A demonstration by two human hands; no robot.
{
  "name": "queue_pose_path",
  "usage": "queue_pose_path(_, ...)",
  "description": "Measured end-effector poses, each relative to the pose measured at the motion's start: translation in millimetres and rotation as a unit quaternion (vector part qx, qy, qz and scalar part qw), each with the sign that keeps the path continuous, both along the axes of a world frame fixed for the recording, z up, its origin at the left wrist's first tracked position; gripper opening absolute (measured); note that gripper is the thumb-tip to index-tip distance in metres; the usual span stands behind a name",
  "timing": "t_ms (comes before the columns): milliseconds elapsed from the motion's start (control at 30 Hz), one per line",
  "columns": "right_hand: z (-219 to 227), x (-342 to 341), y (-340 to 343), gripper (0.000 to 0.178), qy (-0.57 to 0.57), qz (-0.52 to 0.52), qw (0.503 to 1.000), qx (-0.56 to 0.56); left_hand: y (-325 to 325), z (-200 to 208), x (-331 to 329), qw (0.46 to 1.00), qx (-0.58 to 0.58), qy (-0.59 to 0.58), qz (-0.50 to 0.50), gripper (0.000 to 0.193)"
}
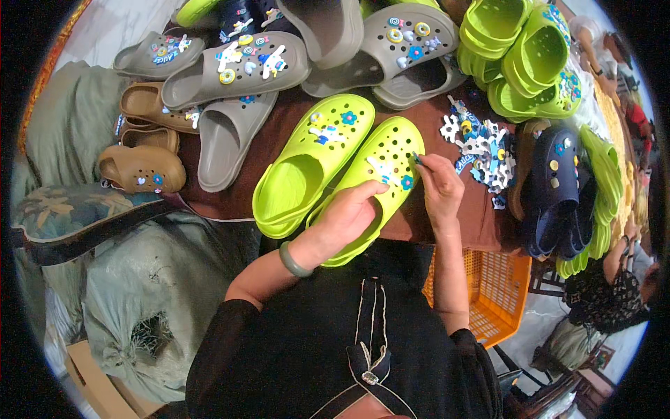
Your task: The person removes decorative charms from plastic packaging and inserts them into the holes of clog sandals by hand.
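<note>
My left hand [347, 215], a bracelet at its wrist, is closed around the strap side of a lime-green clog [401, 143]. White and blue-flower charms sit in that clog's holes. At the clog's right edge, the fingertips of my right hand [441, 183] pinch a small dark bluish shoe charm [417, 159], mostly hidden by the fingers. Touching on the left is a matching lime-green clog [293, 185] with a blue flower and a white figure on its top. A pile of loose shoe charms [486, 150], white, blue and yellow, lies right of my right hand.
Grey clogs [258, 70] with charms stand along the back of the brown cloth [269, 157]. Brown clogs [143, 167] are at the left, stacked green clogs [534, 63] and navy clogs [555, 181] at the right. An orange crate [495, 293] is below the table edge; other people appear far right.
</note>
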State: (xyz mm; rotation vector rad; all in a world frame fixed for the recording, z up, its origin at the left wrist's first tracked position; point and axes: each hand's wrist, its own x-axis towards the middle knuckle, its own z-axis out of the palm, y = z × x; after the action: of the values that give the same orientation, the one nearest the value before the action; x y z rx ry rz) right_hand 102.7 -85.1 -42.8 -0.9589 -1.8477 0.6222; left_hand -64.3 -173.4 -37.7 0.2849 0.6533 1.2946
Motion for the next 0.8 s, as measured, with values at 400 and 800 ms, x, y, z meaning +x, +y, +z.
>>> queue_pose_path(400,7,-19,-7,0.039,-0.215,-0.022,0.957,0.194,-1,7,3,0.989,-0.063,-0.126,0.041,0.031)
queue_pose_path(800,39,-17,-16,0.045,-0.357,0.016,0.929,0.098,-6,2,-10,0.995,-0.083,-0.003,-0.054,0.02)
